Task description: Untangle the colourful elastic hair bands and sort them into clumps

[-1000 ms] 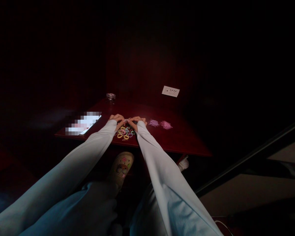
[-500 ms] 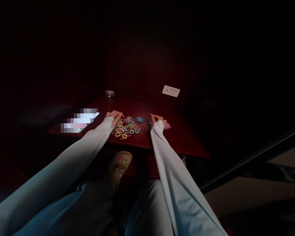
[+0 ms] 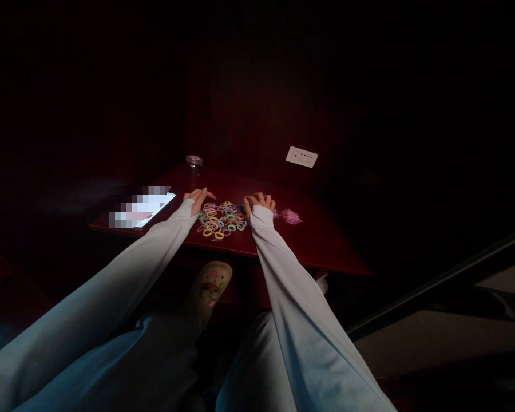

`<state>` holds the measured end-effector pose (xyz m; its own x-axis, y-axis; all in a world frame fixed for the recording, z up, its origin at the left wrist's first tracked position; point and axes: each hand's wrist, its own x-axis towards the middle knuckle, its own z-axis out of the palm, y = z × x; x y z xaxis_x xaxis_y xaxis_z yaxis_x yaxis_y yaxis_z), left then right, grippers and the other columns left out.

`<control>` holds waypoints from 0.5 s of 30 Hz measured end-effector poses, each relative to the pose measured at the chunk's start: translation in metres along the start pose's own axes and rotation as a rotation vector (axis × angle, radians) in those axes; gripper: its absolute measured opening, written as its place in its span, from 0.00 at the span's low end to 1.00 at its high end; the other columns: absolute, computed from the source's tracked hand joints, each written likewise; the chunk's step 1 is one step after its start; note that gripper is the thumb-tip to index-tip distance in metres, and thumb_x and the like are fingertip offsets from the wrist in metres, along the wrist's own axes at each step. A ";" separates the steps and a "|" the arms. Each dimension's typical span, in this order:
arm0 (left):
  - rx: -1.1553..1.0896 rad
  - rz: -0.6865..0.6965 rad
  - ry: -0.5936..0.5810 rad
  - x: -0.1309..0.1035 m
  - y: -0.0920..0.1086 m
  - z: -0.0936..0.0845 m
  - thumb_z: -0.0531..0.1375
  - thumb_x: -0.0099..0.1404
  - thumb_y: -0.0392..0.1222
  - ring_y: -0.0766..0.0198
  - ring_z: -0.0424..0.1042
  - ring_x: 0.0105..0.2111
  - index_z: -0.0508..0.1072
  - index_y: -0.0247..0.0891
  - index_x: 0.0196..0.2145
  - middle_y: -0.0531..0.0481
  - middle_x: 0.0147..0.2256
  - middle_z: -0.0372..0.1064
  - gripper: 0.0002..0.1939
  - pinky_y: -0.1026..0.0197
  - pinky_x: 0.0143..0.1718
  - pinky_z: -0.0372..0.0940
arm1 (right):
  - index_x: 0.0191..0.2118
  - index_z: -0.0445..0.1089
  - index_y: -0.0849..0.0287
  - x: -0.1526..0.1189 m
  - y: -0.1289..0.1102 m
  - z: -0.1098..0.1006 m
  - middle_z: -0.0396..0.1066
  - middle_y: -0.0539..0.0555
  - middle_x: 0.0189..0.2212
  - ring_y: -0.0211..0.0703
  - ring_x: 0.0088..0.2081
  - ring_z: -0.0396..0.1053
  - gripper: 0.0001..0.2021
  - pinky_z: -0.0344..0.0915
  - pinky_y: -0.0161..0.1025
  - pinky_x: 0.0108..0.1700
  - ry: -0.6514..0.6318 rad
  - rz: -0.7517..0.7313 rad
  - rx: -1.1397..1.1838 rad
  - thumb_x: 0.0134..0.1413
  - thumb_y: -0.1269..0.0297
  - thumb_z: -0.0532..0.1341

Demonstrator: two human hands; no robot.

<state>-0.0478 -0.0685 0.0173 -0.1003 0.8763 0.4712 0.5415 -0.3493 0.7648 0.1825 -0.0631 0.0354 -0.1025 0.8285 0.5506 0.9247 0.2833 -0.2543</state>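
Note:
Many coloured rings, like small hair ties (image 3: 218, 220), lie spread on the dark red table (image 3: 326, 249). At their upper left edge rests my left hand (image 3: 198, 198), its fingers apart and nothing visibly held. My right hand (image 3: 260, 203) is over the small blue pile (image 3: 242, 206) just right of the rings and hides most of it. Its fingers are bent and spread, with nothing seen in them. To the right of that hand lies a pink-purple pile (image 3: 290, 216) of small pieces.
A lit tablet or phone (image 3: 154, 210) lies at the table's left. A clear lidded jar (image 3: 194, 166) stands at the back left. On the wall behind is a white socket plate (image 3: 301, 157). A shoe (image 3: 210, 286) shows below the front edge.
My right hand has moved left from beside the pink-purple pile to the blue pile, and the thin item seen at its fingertips no longer shows. My left hand stays near the rings.

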 end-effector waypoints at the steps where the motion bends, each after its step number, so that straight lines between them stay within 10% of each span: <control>1: -0.032 -0.028 0.006 0.002 0.001 -0.002 0.38 0.78 0.54 0.51 0.69 0.51 0.80 0.41 0.38 0.47 0.47 0.78 0.33 0.47 0.60 0.58 | 0.56 0.78 0.47 -0.001 -0.004 0.001 0.70 0.54 0.60 0.54 0.59 0.57 0.18 0.47 0.51 0.63 -0.025 -0.053 -0.011 0.74 0.53 0.54; 9: -0.261 -0.241 0.046 0.006 0.002 -0.007 0.33 0.71 0.74 0.51 0.67 0.49 0.80 0.44 0.40 0.52 0.43 0.81 0.44 0.47 0.50 0.61 | 0.48 0.83 0.46 -0.002 -0.021 0.016 0.66 0.47 0.66 0.56 0.63 0.53 0.20 0.42 0.54 0.68 -0.110 -0.127 -0.015 0.75 0.52 0.52; 15: -0.227 -0.207 0.055 0.009 -0.003 -0.003 0.34 0.73 0.69 0.49 0.70 0.50 0.81 0.46 0.37 0.52 0.44 0.82 0.41 0.46 0.51 0.63 | 0.48 0.83 0.43 -0.002 -0.037 0.016 0.67 0.44 0.65 0.54 0.62 0.53 0.20 0.41 0.53 0.68 -0.137 -0.150 0.019 0.75 0.51 0.51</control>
<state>-0.0523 -0.0601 0.0210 -0.2372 0.9197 0.3130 0.3047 -0.2355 0.9229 0.1426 -0.0673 0.0306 -0.2885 0.8342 0.4699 0.8885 0.4162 -0.1934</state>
